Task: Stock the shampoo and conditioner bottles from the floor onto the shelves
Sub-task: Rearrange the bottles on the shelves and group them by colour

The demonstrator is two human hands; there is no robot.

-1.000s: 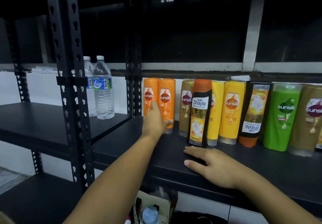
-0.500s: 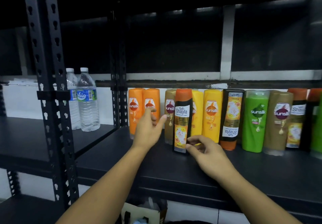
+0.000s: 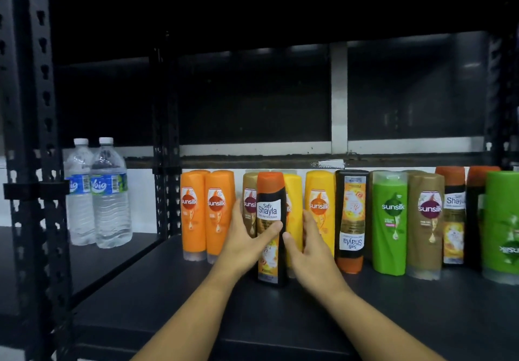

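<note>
A black Safi Shayla bottle with an orange cap stands upright on the black shelf, just in front of the row of bottles. My left hand grips its left side, thumb laid across the front label. My right hand holds its right edge, thumb tip on the front and fingers reaching up behind it. Behind stand two orange Sunsilk bottles, a brown one partly hidden, yellow ones, an upside-down black Shayla bottle, a green Sunsilk and a brown Sunsilk.
Two clear water bottles stand on the neighbouring shelf to the left, beyond a perforated black upright. More Shayla and green bottles crowd the far right. The shelf above is dark. The shelf's front strip is bare.
My left hand left the orange bottle and moved right onto the Shayla bottle. My right hand rose from the shelf to the bottle's right side. The camera has moved closer.
</note>
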